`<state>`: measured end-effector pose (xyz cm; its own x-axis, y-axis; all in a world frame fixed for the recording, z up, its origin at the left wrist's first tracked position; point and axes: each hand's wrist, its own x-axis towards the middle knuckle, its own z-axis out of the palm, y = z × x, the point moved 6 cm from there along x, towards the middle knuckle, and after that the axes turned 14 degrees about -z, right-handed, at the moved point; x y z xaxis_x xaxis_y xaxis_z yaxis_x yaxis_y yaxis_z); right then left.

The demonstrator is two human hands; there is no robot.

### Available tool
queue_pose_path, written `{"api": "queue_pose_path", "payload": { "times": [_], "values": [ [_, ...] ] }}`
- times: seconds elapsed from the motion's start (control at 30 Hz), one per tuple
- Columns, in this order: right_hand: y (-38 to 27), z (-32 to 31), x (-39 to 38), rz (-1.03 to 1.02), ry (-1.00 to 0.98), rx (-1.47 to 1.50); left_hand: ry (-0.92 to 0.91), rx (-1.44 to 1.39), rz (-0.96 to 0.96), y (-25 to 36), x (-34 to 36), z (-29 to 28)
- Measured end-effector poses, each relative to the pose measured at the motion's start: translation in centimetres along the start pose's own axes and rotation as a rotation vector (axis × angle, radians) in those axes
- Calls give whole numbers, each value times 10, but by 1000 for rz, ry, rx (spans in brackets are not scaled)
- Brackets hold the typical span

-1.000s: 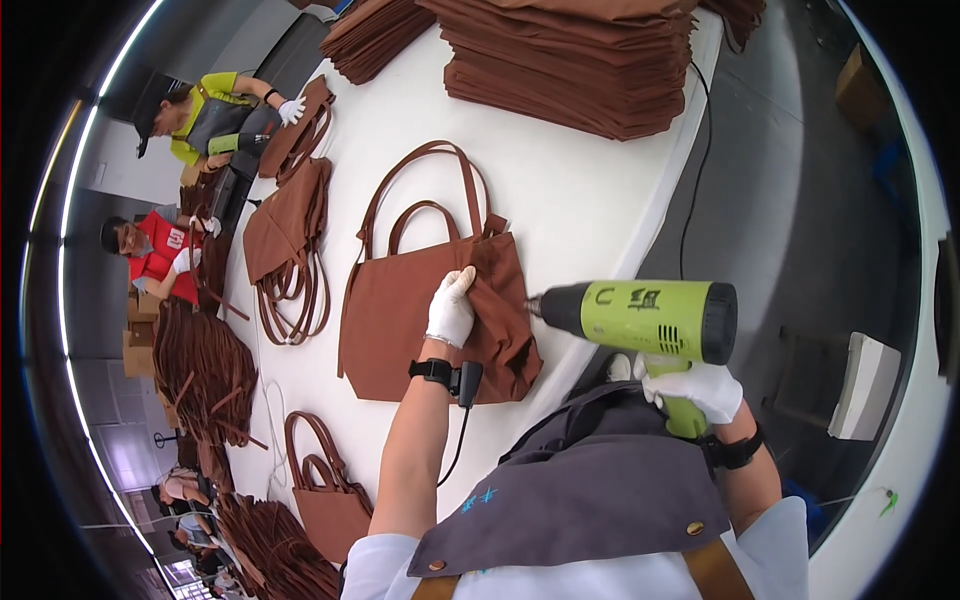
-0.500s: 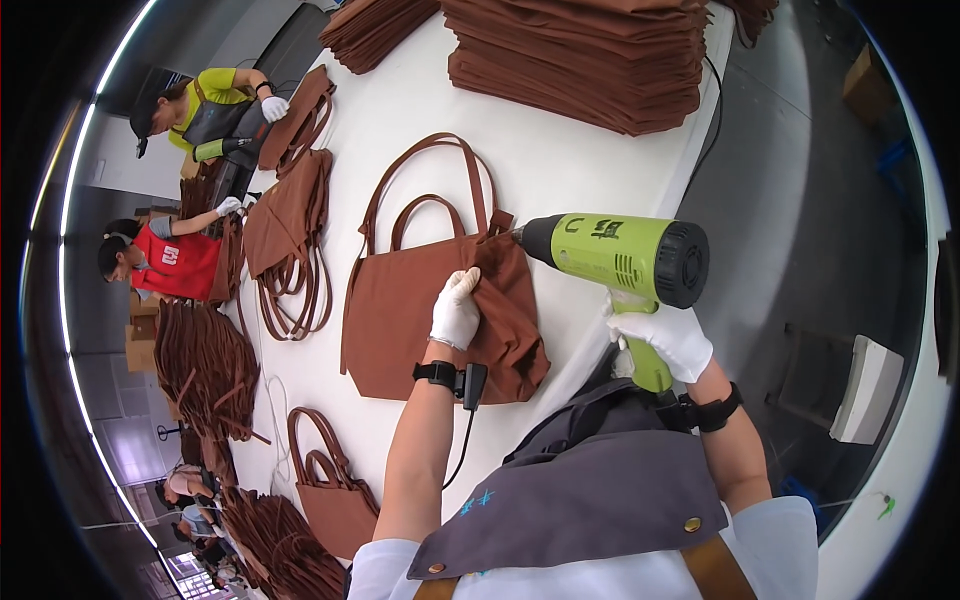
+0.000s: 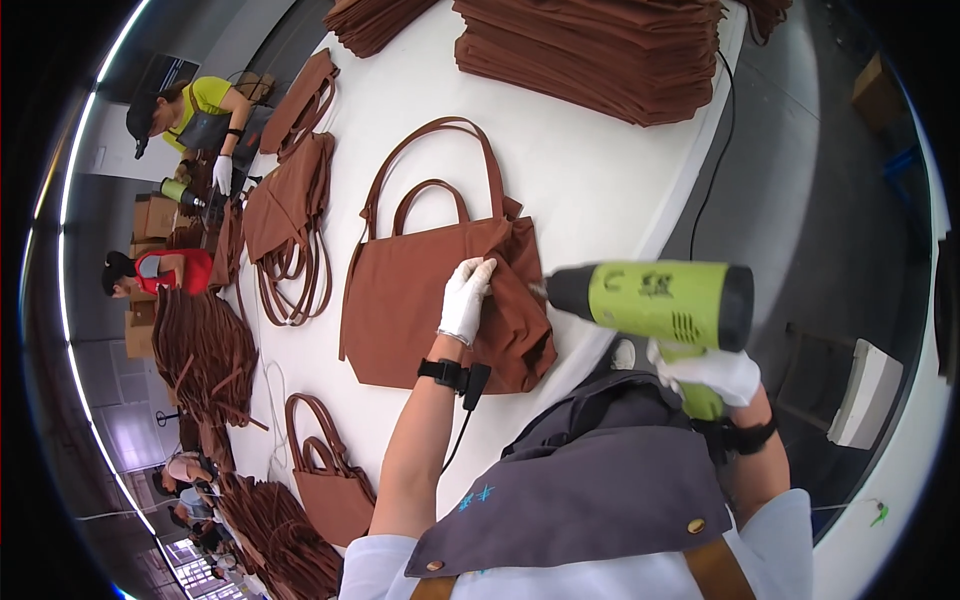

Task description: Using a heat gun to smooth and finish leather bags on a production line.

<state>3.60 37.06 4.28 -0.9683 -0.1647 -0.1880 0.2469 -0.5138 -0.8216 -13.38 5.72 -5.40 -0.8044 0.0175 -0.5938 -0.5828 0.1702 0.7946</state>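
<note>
Brown tote bag (image 3: 400,295) lies toward the white surface (image 3: 600,180)'s near right edge, my left grip (image 3: 464,305) pinching its creased right side, my right grip (image 3: 718,374) clamped round the heat gun (image 3: 665,298), apparently heat-smoothing, next needing a steady pass.

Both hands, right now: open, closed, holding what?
Left hand: closed, pinching the brown bag.
Right hand: closed, holding the green heat gun by its handle.

Left hand (image 3: 464,305) on brown bag (image 3: 400,295), right hand (image 3: 718,376) around green heat gun (image 3: 660,298)
</note>
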Motion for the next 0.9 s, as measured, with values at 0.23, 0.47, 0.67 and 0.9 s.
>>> {"api": "queue_pose_path", "payload": {
  "times": [0.23,0.47,0.67,0.9],
  "values": [
    [0,-24,-70,-8,-11,-116,98,1162,687,-1,-91,51],
    [-15,-27,-43,-28,144,-172,147,1009,686,14,-79,65],
    [-23,-9,-23,-177,130,-109,282,1311,742,40,-33,88],
    [-21,3,-17,-286,221,-48,217,429,531,72,-16,-6]
  ]
}}
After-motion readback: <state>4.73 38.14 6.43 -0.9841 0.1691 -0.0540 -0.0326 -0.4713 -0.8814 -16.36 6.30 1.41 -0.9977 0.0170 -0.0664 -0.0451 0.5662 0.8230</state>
